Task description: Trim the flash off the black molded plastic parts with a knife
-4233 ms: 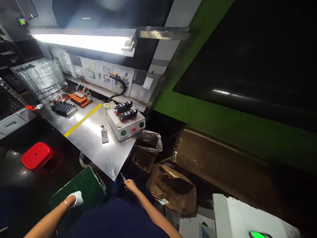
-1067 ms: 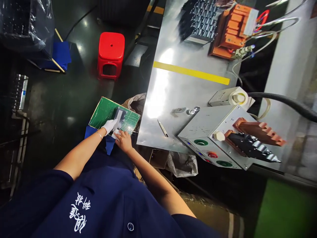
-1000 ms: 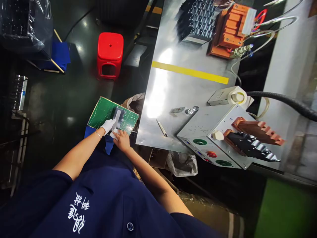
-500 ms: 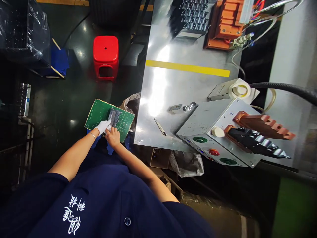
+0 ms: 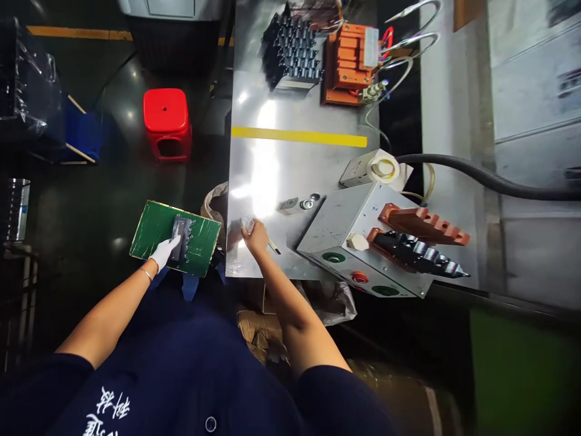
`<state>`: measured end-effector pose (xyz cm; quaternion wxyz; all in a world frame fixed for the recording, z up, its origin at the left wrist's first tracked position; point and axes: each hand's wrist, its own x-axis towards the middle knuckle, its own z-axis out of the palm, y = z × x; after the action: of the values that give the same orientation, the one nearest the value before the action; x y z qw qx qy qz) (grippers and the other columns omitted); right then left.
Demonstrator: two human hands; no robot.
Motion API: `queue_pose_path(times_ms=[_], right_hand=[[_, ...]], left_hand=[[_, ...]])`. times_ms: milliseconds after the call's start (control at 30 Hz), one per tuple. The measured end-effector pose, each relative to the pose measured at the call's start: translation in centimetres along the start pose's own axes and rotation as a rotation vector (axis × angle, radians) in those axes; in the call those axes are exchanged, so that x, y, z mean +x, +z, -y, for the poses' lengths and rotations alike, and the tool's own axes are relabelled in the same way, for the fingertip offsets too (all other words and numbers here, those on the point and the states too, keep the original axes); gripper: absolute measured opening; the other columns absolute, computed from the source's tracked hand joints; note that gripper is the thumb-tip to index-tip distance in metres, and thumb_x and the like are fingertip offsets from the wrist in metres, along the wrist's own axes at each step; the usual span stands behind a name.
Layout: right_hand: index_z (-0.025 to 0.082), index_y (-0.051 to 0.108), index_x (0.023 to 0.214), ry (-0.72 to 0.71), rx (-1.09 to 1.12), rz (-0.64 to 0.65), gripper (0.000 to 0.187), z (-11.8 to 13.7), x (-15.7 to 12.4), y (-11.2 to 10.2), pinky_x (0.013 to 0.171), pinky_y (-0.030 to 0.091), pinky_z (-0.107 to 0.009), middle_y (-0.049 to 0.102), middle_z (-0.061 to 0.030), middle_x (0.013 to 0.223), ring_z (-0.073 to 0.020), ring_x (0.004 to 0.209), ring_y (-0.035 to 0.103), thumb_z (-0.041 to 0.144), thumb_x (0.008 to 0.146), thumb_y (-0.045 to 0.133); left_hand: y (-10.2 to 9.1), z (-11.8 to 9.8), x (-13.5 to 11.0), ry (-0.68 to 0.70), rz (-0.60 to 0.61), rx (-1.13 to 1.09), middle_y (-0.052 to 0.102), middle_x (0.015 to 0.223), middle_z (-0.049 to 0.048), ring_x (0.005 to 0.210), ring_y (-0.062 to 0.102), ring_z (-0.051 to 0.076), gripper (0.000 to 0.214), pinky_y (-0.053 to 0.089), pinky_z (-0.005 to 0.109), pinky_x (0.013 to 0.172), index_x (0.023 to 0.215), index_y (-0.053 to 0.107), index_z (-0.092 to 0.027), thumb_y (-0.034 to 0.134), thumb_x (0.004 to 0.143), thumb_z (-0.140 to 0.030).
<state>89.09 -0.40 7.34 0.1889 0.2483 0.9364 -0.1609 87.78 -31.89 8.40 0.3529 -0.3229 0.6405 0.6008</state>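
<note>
My left hand [image 5: 164,253], in a white glove, grips the lower end of a dark grey part with a toothed right edge [image 5: 182,237]. That part lies on a scratched green board [image 5: 149,227] by the table's left edge. Over the metal table, my bare right hand [image 5: 256,237] has its fingers closed on a small crumpled piece of clear film [image 5: 246,224]. A slim utility knife [image 5: 274,246] lies just beside this hand, partly hidden by it.
The control box [image 5: 338,227] stands on the right, its toothed brown and black jaws [image 5: 417,242] jutting out. Stacked black parts [image 5: 293,54] and an orange fixture [image 5: 351,57] are farther back. A red stool [image 5: 166,112] stands on the floor; a bag [image 5: 215,203] hangs by the table edge.
My right hand has left the grey part and moved right, over the table beside the knife, with film in its fingers. My left hand stays at the part. The whole view has shifted.
</note>
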Motion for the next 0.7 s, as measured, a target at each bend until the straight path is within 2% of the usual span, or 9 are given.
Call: queue_pose_path(times_ms=[133, 200, 267, 333, 433, 500, 567, 633, 700], right_hand=[[0.005, 0.044, 0.133, 0.029, 0.089, -0.061, 0.048, -1.5, 6.9, -1.1, 0.089, 0.038, -0.031, 0.05, -0.0222, 0.132, -0.0239, 0.113, 0.05, 0.034, 0.094, 0.048], [0.006, 0.047, 0.13, 0.026, 0.137, -0.09, 0.047, -2.7, 8.7, -1.2, 0.089, 0.038, -0.031, 0.052, -0.0218, 0.13, -0.0228, 0.112, 0.05, 0.035, 0.093, 0.048], [0.007, 0.051, 0.126, 0.041, 0.182, -0.139, 0.044, -4.2, 9.3, -1.3, 0.09, 0.038, -0.031, 0.055, -0.0201, 0.127, -0.0223, 0.111, 0.05, 0.036, 0.092, 0.049], [0.009, 0.055, 0.12, 0.086, 0.222, -0.218, 0.038, -6.3, 8.7, -2.0, 0.091, 0.039, -0.032, 0.059, -0.0173, 0.12, -0.0219, 0.109, 0.052, 0.034, 0.091, 0.048], [0.013, 0.059, 0.111, 0.2, 0.261, -0.385, 0.03, -10.8, 6.2, -4.5, 0.094, 0.04, -0.034, 0.063, -0.0133, 0.109, -0.0217, 0.105, 0.055, 0.03, 0.092, 0.043], [0.015, 0.059, 0.109, 0.32, 0.269, -0.526, 0.03, -14.5, 3.9, -6.9, 0.098, 0.038, -0.04, 0.06, -0.0141, 0.11, -0.0245, 0.111, 0.053, 0.031, 0.092, 0.039], [0.014, 0.056, 0.113, 0.491, 0.268, -0.675, 0.034, -17.9, 1.7, -9.1, 0.102, 0.033, -0.049, 0.054, -0.0187, 0.117, -0.0303, 0.12, 0.046, 0.031, 0.094, 0.033], [0.015, 0.056, 0.109, 0.637, 0.284, -0.758, 0.034, -20.4, 0.1, -10.4, 0.1, 0.033, -0.054, 0.052, -0.0205, 0.114, -0.0351, 0.12, 0.044, 0.037, 0.092, 0.037], [0.016, 0.058, 0.1, 0.72, 0.319, -0.773, 0.032, -21.7, -0.5, -10.7, 0.096, 0.037, -0.054, 0.052, -0.0185, 0.107, -0.0362, 0.113, 0.048, 0.043, 0.086, 0.048]], left_hand=[[1.1, -0.6, 0.1, -0.043, -0.128, 0.072, 0.075, 0.09, 0.0117, 0.082, 0.069, 0.023, 0.056, 0.053, 0.036, 0.081, 0.091, 0.072, -0.012, 0.08, 0.058, -0.057], [1.4, -0.8, 0.1, -0.053, -0.177, 0.117, 0.075, 0.086, 0.0105, 0.082, 0.069, 0.024, 0.055, 0.052, 0.036, 0.081, 0.086, 0.072, -0.012, 0.081, 0.056, -0.057], [1.5, -1.0, 0.1, -0.059, -0.215, 0.153, 0.075, 0.084, 0.0095, 0.083, 0.068, 0.024, 0.055, 0.051, 0.036, 0.083, 0.083, 0.071, -0.013, 0.081, 0.053, -0.058], [1.6, -1.3, 0.1, -0.068, -0.252, 0.178, 0.074, 0.081, 0.0089, 0.084, 0.068, 0.025, 0.054, 0.051, 0.037, 0.085, 0.079, 0.071, -0.013, 0.081, 0.051, -0.058], [1.8, -1.6, 0.1, -0.087, -0.292, 0.195, 0.073, 0.077, 0.0079, 0.082, 0.067, 0.025, 0.053, 0.051, 0.039, 0.085, 0.075, 0.07, -0.013, 0.081, 0.05, -0.058], [2.0, -2.0, -0.1, -0.095, -0.305, 0.197, 0.073, 0.076, 0.0073, 0.081, 0.067, 0.025, 0.052, 0.051, 0.038, 0.084, 0.075, 0.07, -0.014, 0.081, 0.049, -0.057], [2.1, -2.3, -0.4, -0.096, -0.309, 0.193, 0.073, 0.077, 0.0068, 0.083, 0.067, 0.024, 0.05, 0.052, 0.037, 0.083, 0.077, 0.071, -0.014, 0.082, 0.049, -0.055], [2.3, -2.7, -0.6, -0.098, -0.307, 0.185, 0.074, 0.078, 0.007, 0.083, 0.067, 0.024, 0.048, 0.052, 0.035, 0.082, 0.077, 0.071, -0.015, 0.083, 0.05, -0.053], [2.3, -2.8, -0.6, -0.104, -0.302, 0.177, 0.073, 0.076, 0.0073, 0.082, 0.068, 0.024, 0.048, 0.053, 0.035, 0.08, 0.076, 0.07, -0.015, 0.083, 0.049, -0.052]])
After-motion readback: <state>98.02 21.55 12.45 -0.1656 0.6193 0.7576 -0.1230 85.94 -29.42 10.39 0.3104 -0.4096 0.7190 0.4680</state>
